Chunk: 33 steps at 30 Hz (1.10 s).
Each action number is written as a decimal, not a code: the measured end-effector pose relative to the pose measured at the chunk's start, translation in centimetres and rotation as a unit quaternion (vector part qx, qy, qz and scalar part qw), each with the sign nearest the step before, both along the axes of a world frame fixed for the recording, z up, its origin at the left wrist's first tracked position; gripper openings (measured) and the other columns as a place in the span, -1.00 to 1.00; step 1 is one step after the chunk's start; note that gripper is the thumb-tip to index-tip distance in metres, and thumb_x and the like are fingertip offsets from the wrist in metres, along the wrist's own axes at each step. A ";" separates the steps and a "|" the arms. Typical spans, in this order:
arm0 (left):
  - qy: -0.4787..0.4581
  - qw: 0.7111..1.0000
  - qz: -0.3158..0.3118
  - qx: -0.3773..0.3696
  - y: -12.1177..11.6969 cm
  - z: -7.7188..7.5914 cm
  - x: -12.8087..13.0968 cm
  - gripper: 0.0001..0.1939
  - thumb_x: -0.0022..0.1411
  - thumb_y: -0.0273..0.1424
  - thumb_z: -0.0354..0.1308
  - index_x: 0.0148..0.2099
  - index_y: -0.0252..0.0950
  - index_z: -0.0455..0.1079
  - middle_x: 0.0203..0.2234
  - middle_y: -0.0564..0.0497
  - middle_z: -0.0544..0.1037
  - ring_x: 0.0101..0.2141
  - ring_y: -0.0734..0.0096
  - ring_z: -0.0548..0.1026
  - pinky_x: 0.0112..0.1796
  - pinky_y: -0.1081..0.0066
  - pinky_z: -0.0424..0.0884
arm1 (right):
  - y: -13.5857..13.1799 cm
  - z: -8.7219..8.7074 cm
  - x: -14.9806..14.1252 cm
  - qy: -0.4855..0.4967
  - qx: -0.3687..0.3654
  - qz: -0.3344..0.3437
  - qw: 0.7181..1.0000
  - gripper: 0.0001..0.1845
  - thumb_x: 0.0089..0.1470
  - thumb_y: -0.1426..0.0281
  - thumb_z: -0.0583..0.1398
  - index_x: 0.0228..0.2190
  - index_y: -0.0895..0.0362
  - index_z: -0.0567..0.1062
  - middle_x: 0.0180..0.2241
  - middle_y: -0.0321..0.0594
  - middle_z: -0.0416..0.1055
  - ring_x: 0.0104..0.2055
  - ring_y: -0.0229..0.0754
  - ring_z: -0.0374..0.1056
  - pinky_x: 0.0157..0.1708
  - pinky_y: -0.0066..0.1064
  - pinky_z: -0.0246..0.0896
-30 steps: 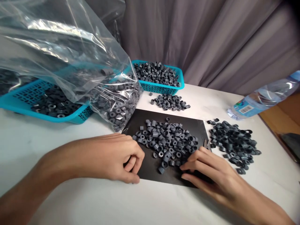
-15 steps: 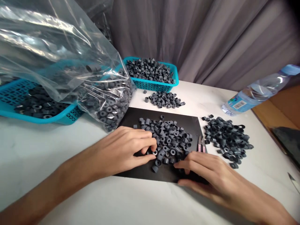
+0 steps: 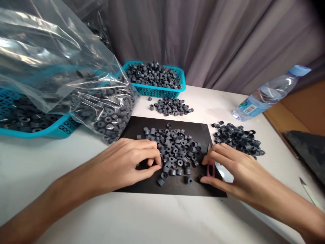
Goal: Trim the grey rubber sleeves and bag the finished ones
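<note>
A heap of small grey plastic rings (image 3: 175,145) lies on a black mat (image 3: 152,188). At the heap's left edge is my left hand (image 3: 134,161), its thumb and index fingertips together; whatever they may hold is hidden. My right hand (image 3: 231,166) is at the mat's right side, thumb and fingers apart in a curve. Pink-handled snips (image 3: 210,169) show in the gap between them, lying on the mat. A dark ring sits close to the right thumb tip, and a few loose rings (image 3: 188,180) lie between my hands.
Right of the mat is another ring pile (image 3: 237,137), with a water bottle (image 3: 264,98) behind it. A smaller pile (image 3: 174,107) lies before a full turquoise basket (image 3: 158,91). At left, a clear bag (image 3: 106,112) of rings overlaps a second basket (image 3: 61,130).
My left hand moved right to the heap, then its thumb and index closed. My right hand shifted up beside the snips and its fingers spread. The view has turned slightly right.
</note>
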<state>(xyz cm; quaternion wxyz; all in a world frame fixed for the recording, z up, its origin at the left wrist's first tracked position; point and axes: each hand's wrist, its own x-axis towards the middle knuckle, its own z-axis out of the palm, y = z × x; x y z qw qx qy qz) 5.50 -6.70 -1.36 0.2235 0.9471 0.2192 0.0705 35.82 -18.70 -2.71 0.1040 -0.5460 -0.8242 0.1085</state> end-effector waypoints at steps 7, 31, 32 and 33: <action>-0.030 0.992 0.041 -0.115 0.9 0.3 -0.5 -0.89 0.34 -0.29 0.21 -0.23 -0.16 0.54 -0.27 0.06 0.56 -0.39 0.50 0.38 -0.36 0.48 0.31 | 0.0 -0.3 0.3 -0.028 0.002 -0.157 0.987 -0.60 0.32 -0.01 0.10 -0.33 0.04 0.39 -0.42 -0.30 0.47 -0.50 -0.23 0.39 -0.54 -0.41 0.10; -0.199 0.905 0.153 -0.344 -0.7 0.6 0.9 -0.91 0.28 -0.34 0.33 -0.16 -0.18 0.53 -0.19 0.06 0.70 -0.17 0.41 0.68 -0.05 0.49 0.59 | -1.2 0.7 0.7 0.014 0.032 -0.229 0.973 -0.68 0.36 0.19 -0.01 0.02 0.06 0.35 -0.58 -0.35 0.38 -0.65 -0.19 0.32 -0.64 -0.40 0.01; -0.206 0.902 0.151 -0.348 -0.9 0.3 1.1 -0.91 0.28 -0.34 0.33 -0.17 -0.19 0.54 -0.16 0.06 0.69 -0.14 0.41 0.67 -0.02 0.48 0.58 | -1.2 0.9 0.5 0.035 0.038 -0.233 0.971 -0.67 0.37 0.19 -0.02 0.02 0.05 0.35 -0.55 -0.34 0.39 -0.63 -0.20 0.33 -0.63 -0.41 0.06; -0.211 0.900 0.149 -0.351 -1.1 0.1 1.2 -0.91 0.27 -0.35 0.33 -0.16 -0.19 0.55 -0.14 0.05 0.69 -0.12 0.41 0.66 0.00 0.47 0.58 | -1.2 0.9 0.3 0.058 0.041 -0.234 0.970 -0.67 0.39 0.19 -0.03 0.03 0.04 0.35 -0.52 -0.32 0.41 -0.59 -0.21 0.35 -0.61 -0.42 0.11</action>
